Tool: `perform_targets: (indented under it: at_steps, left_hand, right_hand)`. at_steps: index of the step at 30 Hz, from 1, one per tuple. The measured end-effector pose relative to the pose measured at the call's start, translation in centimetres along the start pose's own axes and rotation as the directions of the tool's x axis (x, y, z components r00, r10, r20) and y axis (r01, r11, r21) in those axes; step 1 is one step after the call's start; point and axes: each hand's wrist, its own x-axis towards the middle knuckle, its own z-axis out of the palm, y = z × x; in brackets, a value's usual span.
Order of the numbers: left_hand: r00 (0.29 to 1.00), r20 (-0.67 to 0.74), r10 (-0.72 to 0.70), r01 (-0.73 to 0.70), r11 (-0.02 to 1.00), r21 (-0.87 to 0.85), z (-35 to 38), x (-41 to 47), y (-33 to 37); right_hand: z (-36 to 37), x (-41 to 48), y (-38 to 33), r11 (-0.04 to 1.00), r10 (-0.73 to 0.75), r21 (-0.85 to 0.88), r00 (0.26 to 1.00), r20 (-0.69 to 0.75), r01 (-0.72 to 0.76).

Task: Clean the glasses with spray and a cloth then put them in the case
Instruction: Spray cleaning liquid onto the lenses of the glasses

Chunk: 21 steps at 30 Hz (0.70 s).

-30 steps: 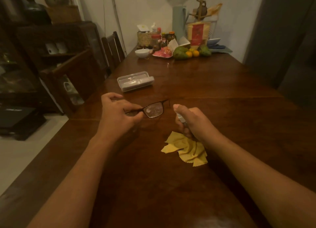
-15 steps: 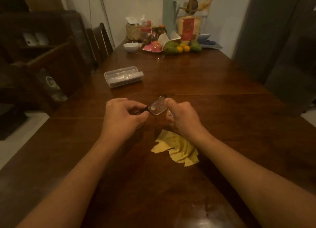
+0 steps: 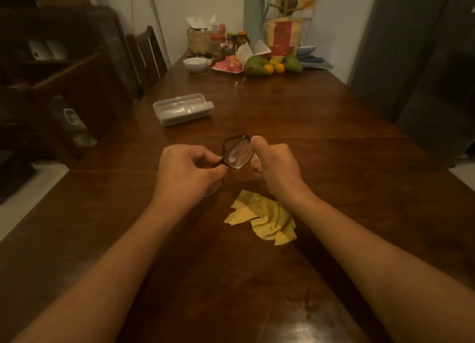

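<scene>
Stage: spraying | your left hand (image 3: 187,173) pinches the glasses (image 3: 237,153) above the table (image 3: 334,162) | right hand (image 3: 275,166) grips spray bottle (image 3: 257,160) at lens | left: yellow cloth (image 3: 264,218) wipe, clear case (image 3: 183,108) shut, well apart.

The worktop (image 3: 308,142) is dark polished wood, glossy at lower centre. The cloth (image 3: 267,219) looks matt yellow fabric; the case (image 3: 183,108) upper left, clear plastic.
</scene>
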Motion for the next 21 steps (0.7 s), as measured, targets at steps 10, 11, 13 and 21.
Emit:
perform_targets:
  at_steps: [10,11,13,21]
  left_hand:
    - [1.000,-0.002,-0.002,0.001,1.000,-0.014,-0.18,-0.21,0.56]
    - [1.000,-0.002,-0.009,0.009,1.000,-0.025,-0.18,-0.20,0.55]
    - [1.000,-0.001,-0.020,0.020,0.999,-0.031,-0.19,-0.20,0.49]
    - [0.996,0.011,-0.087,0.088,0.993,-0.081,-0.52,0.27,-0.21]
  right_hand:
    - [0.14,-0.12,-0.26,0.999,-0.015,-0.046,0.999,0.039,0.017]
    - [0.15,-0.13,-0.36,0.999,-0.016,-0.049,0.999,0.047,0.018]
    - [0.19,-0.22,-0.43,0.999,-0.017,-0.026,0.998,0.065,0.019]
    - [-0.13,-0.22,-0.14,0.999,0.017,0.039,0.993,0.115,-0.022]
